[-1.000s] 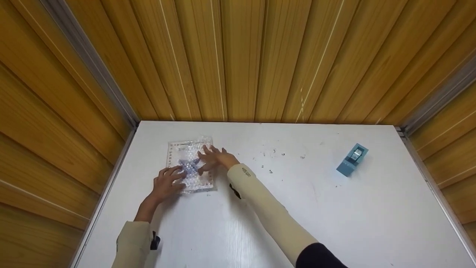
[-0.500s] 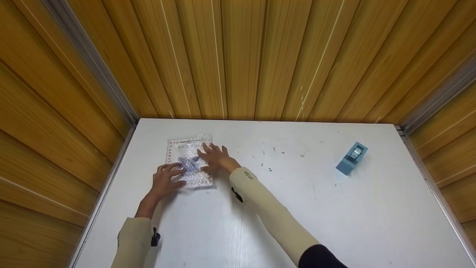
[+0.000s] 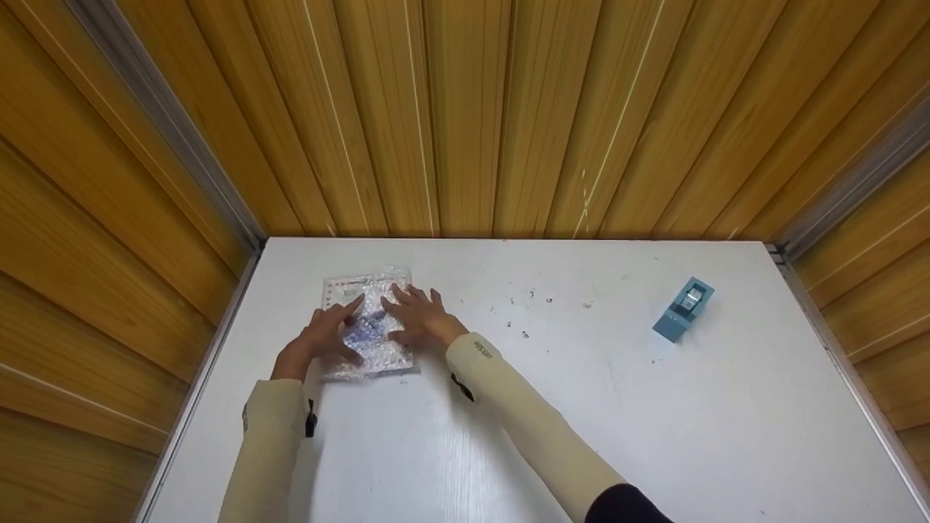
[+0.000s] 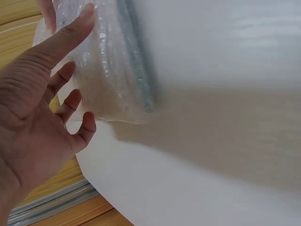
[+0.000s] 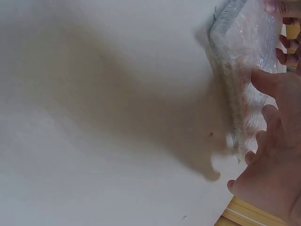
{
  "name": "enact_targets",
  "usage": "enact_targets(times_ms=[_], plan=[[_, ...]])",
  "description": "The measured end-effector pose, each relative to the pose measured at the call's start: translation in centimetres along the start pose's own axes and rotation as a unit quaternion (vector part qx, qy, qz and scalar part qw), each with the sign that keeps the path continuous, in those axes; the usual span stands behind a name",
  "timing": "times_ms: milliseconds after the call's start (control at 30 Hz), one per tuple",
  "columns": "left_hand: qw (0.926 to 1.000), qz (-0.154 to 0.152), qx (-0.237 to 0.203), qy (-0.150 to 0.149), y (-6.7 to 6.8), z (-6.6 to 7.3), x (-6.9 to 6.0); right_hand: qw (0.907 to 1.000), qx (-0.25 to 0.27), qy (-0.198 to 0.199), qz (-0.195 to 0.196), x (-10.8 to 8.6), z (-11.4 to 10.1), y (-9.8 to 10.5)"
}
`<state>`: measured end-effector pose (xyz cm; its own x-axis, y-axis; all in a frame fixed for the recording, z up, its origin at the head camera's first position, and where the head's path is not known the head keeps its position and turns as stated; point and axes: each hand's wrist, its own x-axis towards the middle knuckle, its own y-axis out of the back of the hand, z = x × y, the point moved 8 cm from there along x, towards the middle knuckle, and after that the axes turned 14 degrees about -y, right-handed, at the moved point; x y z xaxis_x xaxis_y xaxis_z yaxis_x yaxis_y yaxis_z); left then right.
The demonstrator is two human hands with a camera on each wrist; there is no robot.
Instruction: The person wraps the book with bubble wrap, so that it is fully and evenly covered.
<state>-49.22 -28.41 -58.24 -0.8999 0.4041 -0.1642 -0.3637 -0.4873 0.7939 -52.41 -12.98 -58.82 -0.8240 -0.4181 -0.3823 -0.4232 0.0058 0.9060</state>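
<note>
A flat rectangular package in clear bubble wrap lies at the table's left side, with a red-marked border and a blue patch showing through. My left hand is over its left edge, fingers spread and loosely bent. On the package's right side is my right hand, its fingers splayed over the wrap. The left wrist view shows the left thumb and fingers along the bubble wrap, not closed round it. In the right wrist view, the right thumb touches or hovers at the wrap; I cannot tell which.
A teal tape dispenser stands at the right of the white table. Small dark scraps are scattered near the middle. Wood-patterned panels enclose the back and sides.
My left hand has shifted up and turned, its fingers lifting from the blue patch and spreading. The right hand stays nearly in place on the package.
</note>
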Motion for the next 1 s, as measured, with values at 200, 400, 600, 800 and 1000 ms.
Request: enact_targets(times_ms=[200,400,600,800,1000], plan=[[0.9975,-0.061,0.001,0.035,-0.6,-0.2,1.4,0.9999,0.006,-0.008,0.007,-0.4,0.4,-0.5],[0.9962,-0.063,-0.005,0.059,-0.4,-1.2,1.6,0.9983,0.043,0.0,0.041,-0.3,0.2,-1.6],[0.9977,-0.049,0.001,0.046,-0.2,-1.3,1.3,0.9899,0.1,0.044,0.09,-2.3,0.9,-2.3],[0.9962,-0.048,-0.016,0.07,-0.2,-1.8,1.4,0.9756,0.149,0.123,0.104,-6.1,2.6,-2.1],[0.9959,-0.048,0.0,0.077,-0.3,-0.9,1.8,0.9681,0.168,0.161,0.093,-9.9,5.6,-1.8]])
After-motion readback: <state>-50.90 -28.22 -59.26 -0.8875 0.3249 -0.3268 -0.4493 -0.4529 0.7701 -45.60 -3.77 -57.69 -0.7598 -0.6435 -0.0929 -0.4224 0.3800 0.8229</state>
